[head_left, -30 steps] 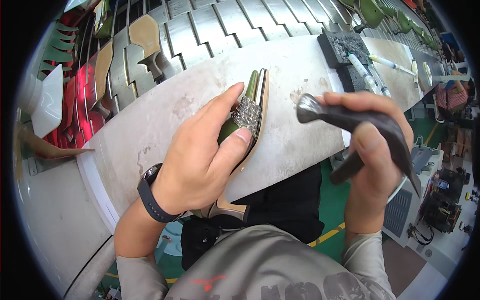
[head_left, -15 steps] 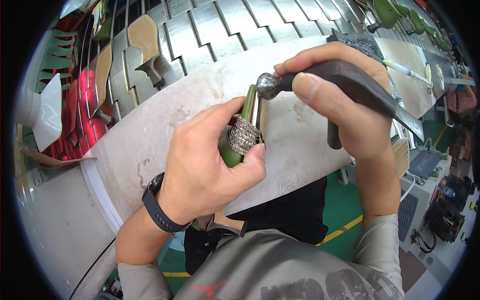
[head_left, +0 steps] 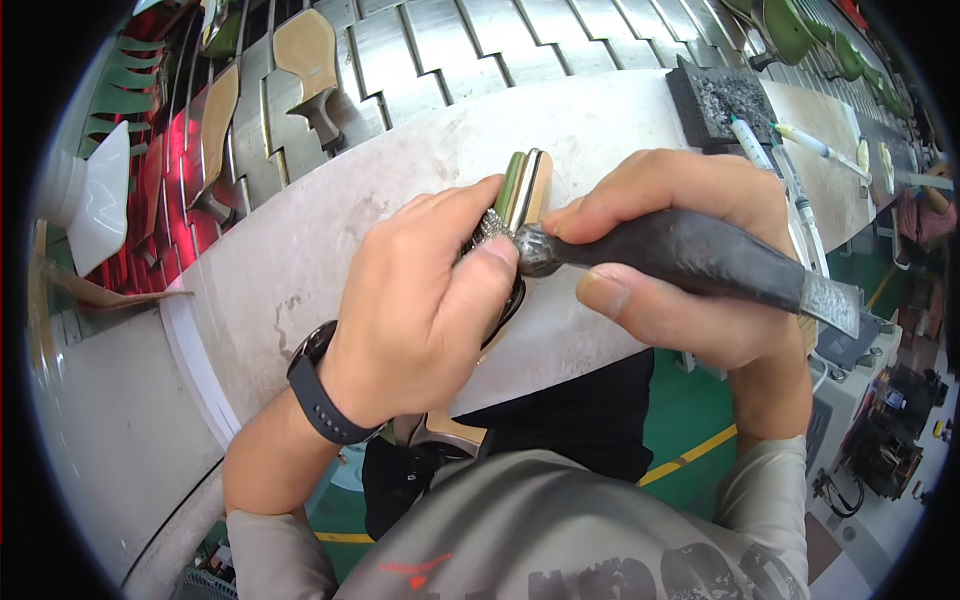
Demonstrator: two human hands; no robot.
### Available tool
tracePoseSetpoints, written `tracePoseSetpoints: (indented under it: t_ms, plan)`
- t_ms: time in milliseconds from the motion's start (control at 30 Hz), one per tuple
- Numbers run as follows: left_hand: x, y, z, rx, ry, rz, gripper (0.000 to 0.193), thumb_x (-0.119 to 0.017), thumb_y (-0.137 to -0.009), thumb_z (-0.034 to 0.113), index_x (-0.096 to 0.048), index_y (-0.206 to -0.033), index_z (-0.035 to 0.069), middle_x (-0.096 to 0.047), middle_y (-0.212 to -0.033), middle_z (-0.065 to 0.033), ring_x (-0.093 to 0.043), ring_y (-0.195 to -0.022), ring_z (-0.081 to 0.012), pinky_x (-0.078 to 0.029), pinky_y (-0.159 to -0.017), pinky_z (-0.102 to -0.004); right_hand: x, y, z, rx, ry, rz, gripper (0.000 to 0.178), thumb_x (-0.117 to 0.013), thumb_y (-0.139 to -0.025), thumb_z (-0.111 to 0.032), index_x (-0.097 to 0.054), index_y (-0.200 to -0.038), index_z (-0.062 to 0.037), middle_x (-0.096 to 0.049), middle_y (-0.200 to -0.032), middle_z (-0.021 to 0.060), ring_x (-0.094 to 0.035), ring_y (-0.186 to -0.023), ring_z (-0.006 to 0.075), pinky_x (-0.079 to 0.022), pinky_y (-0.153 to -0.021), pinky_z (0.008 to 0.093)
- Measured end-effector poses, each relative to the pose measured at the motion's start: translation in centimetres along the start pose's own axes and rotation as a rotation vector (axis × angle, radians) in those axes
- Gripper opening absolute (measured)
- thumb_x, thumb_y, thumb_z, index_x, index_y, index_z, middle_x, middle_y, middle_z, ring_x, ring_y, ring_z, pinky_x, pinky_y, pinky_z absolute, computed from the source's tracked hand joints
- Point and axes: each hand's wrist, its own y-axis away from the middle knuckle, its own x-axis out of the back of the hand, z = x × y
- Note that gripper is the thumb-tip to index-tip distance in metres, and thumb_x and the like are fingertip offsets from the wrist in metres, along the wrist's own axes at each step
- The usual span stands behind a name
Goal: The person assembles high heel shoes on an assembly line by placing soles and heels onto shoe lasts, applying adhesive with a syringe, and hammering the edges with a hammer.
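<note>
My left hand point(head_left: 415, 290), with a black watch on its wrist, is closed round a shoe on a green last point(head_left: 511, 187). A glittering strap point(head_left: 490, 228) crosses it, partly under my thumb. Beside the last runs a shiny silver edge, then a tan sole point(head_left: 543, 185). My right hand point(head_left: 690, 290) grips a hammer point(head_left: 700, 258) by its dark, curved head. The hammer's round face is against or very near the shoe's side by my left thumb; exact contact cannot be told. Below my left wrist a tan piece with a heel point(head_left: 450, 435) shows; its link to the shoe is hidden.
The pale worktable point(head_left: 270, 290) curves round in front of me. Beyond it lies a slatted metal conveyor point(head_left: 440, 60) with tan heeled soles point(head_left: 305, 55). At the right are a dark rough block point(head_left: 715, 100), syringe-like tubes point(head_left: 815, 140) and a grey machine point(head_left: 850, 350).
The hammer has come down and nearer to me, onto the strap area by my left thumb. The shoe has turned, showing more of its tan sole. Soles on the conveyor have shifted right.
</note>
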Motion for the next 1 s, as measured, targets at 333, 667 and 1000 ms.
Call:
tracePoseSetpoints:
  t_ms: [333,667,1000]
  plan:
    - [-0.1,0.3,0.9,-0.029,-0.126,0.067,0.027,-0.054,-0.102,0.014,-0.066,-0.104,-0.010,-0.064,-0.086,-0.0294,-0.061,-0.081,-0.0484,-0.047,-0.074,-0.0519,-3.0,2.9,1.1,0.224,0.114,0.131,0.031,-0.081,-0.079,-0.012,-0.074,-0.105,0.0048,-0.080,-0.106,0.0230,-0.079,-0.094,0.0286,-0.061,-0.088,0.0364]
    - [0.5,0.1,1.6,0.113,-0.015,-0.004,0.032,-0.052,-0.106,0.017,-0.064,-0.113,-0.011,-0.069,-0.088,-0.0249,-0.065,-0.084,-0.0379,-0.050,-0.078,-0.0440,-10.6,5.8,0.4,0.394,0.240,0.103,0.033,-0.088,-0.083,-0.013,-0.074,-0.107,0.0041,-0.078,-0.105,0.0206,-0.080,-0.091,0.0309,-0.065,-0.080,0.0378]
    - [3.1,4.1,-1.8,-0.060,-0.145,-0.053,0.040,-0.052,-0.112,0.024,-0.069,-0.131,-0.008,-0.074,-0.110,-0.0202,-0.070,-0.099,-0.0335,-0.053,-0.093,-0.0400,-8.6,8.6,-1.1,0.473,-0.074,0.774,0.038,-0.080,-0.093,-0.015,-0.067,-0.123,0.0047,-0.076,-0.115,0.0278,-0.077,-0.102,0.0356,-0.062,-0.093,0.0431]
